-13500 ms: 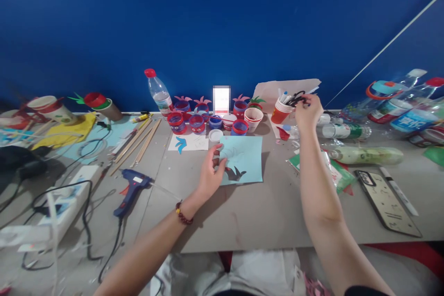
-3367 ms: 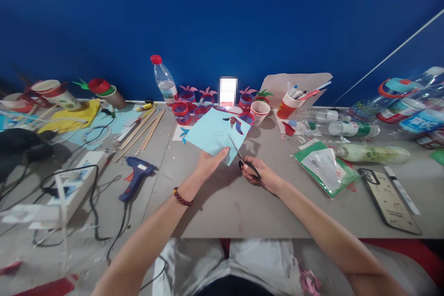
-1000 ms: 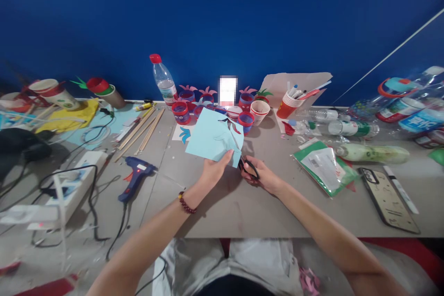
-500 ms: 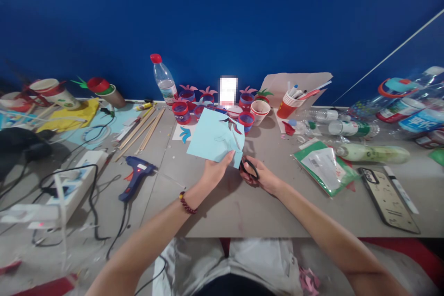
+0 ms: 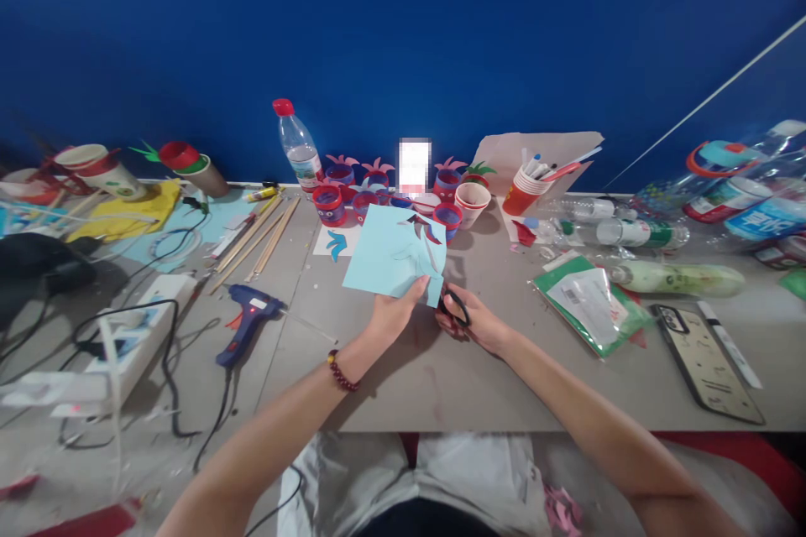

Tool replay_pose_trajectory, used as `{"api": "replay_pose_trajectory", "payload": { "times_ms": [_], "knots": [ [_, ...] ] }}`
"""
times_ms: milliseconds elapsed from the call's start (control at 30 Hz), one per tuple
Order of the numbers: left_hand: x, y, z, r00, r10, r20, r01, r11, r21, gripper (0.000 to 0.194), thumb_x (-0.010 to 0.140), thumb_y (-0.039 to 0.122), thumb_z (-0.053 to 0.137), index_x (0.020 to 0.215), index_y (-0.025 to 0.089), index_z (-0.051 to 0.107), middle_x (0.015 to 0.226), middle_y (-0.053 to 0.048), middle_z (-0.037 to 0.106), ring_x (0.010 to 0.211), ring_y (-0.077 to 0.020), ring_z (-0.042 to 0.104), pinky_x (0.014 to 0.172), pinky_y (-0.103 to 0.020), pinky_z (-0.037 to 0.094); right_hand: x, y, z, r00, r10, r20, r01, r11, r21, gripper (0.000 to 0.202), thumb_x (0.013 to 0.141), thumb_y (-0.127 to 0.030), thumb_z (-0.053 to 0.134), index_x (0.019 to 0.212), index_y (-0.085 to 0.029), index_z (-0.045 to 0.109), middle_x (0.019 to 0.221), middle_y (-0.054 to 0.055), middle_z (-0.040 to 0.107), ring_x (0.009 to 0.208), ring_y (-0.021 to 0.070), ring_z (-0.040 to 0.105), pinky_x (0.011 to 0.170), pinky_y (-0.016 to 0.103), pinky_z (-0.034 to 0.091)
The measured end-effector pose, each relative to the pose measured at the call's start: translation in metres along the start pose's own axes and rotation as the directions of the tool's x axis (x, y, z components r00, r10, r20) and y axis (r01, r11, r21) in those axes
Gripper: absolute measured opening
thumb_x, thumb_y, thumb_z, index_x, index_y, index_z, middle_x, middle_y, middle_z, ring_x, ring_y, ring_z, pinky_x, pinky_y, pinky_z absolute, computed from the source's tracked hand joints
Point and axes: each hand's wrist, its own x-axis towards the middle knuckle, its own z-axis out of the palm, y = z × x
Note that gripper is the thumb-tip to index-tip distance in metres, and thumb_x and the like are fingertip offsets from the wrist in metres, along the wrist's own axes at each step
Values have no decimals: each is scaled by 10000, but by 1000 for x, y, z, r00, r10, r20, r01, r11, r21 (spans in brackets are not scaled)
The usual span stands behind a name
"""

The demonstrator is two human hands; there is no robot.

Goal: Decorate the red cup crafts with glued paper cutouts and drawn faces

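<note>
A light blue sheet of paper (image 5: 381, 252) is held up over the table, its lower edge pinched by my left hand (image 5: 400, 310). Cut-outs and curved outlines show on the sheet's right part. My right hand (image 5: 469, 320) is closed round the black handles of a pair of scissors (image 5: 458, 307). The scissors are at the paper's lower right corner, and their blades are mostly hidden. Just behind the sheet stand several decorated paper cups (image 5: 328, 205) with leaf-like tops. A blue paper leaf cut-out (image 5: 337, 244) lies on white paper to the sheet's left.
To the left lie a blue glue gun (image 5: 248, 320), wooden sticks (image 5: 248, 239) and a power strip (image 5: 142, 327) with cables. A red-capped bottle (image 5: 298, 147) stands behind. On the right are a cup of pens (image 5: 524, 191), plastic bottles (image 5: 642, 232), a green packet (image 5: 588, 302) and a phone (image 5: 705, 362).
The blue paper and my left hand have shifted slightly right and down, and the sheet has turned a little. The scissors stay at its lower right corner.
</note>
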Motion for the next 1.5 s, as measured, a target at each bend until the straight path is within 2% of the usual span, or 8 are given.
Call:
{"api": "replay_pose_trajectory", "payload": {
  "times_ms": [167, 333, 500, 667, 800, 1167, 1300, 1500],
  "knots": [
    [3, -6, -2, 999, 33, 28, -34, 999, 21, 199, 759, 257, 700, 949, 201, 688, 1141, -78, 714, 1153, -252, 621, 1074, -400, 414, 0, -1, 1, 1000, 3, -12, -3, 1000, -7, 496, 781, -657, 624, 908, -214, 442, 586, -78, 439, 442, 48, 345, 366, 159, 193],
    [2, -3, -6, 993, 112, 33, -111, 994, -11, 268, 858, 366, 588, 1041, 190, 674, 1176, -75, 700, 1214, -244, 581, 1068, -371, 423, 0, -5, 2, 1000, -7, -24, 7, 1000, 0, 520, 752, -674, 639, 839, -216, 407, 570, -84, 427, 421, 45, 331, 354, 160, 178],
    [4, -1, -6, 989, 140, 40, -138, 989, -57, 258, 822, 366, 635, 1019, 204, 673, 1153, -71, 710, 1168, -248, 611, 1050, -385, 445, 0, -4, 1, 999, -11, -32, 11, 1000, -9, 515, 766, -684, 612, 887, -217, 431, 588, -75, 450, 426, 48, 334, 360, 161, 191],
    [3, -4, -3, 996, 85, -11, -86, 995, -58, 189, 797, 294, 679, 960, 199, 675, 1135, -91, 712, 1166, -266, 609, 1063, -403, 433, 1, 0, 0, 999, -27, -44, 26, 999, -20, 526, 773, -690, 598, 941, -212, 456, 603, -61, 477, 429, 55, 345, 357, 166, 207],
    [-1, -2, -2, 999, 39, -18, -39, 999, -1, 203, 815, 257, 660, 1006, 186, 664, 1186, -85, 690, 1208, -271, 577, 1093, -405, 400, 0, -1, 1, 998, -45, -38, 45, 999, -3, 526, 776, -678, 605, 977, -214, 461, 600, -64, 459, 428, 58, 342, 344, 166, 206],
    [-1, -5, -3, 998, 54, -21, -54, 998, 16, 192, 820, 292, 662, 984, 195, 676, 1211, -82, 677, 1210, -272, 579, 1095, -410, 407, -1, -8, 5, 998, -23, -52, 24, 1000, 19, 586, 720, -703, 645, 979, -215, 450, 575, -85, 380, 433, 57, 330, 366, 164, 173],
    [-2, -3, -2, 999, 27, -26, -27, 1000, 10, 169, 818, 274, 662, 968, 197, 671, 1185, -84, 689, 1200, -276, 586, 1094, -417, 406, 0, -6, 5, 998, -20, -52, 21, 999, 24, 595, 719, -705, 645, 993, -213, 453, 573, -86, 372, 438, 61, 325, 372, 169, 169],
    [-2, -3, -1, 997, 72, 16, -72, 997, -15, 181, 823, 270, 644, 981, 185, 666, 1165, -85, 695, 1192, -263, 590, 1093, -408, 402, 0, -3, 3, 998, -60, -36, 60, 998, -2, 551, 768, -697, 597, 987, -208, 471, 599, -52, 453, 460, 76, 366, 379, 188, 215]
  ]
}}
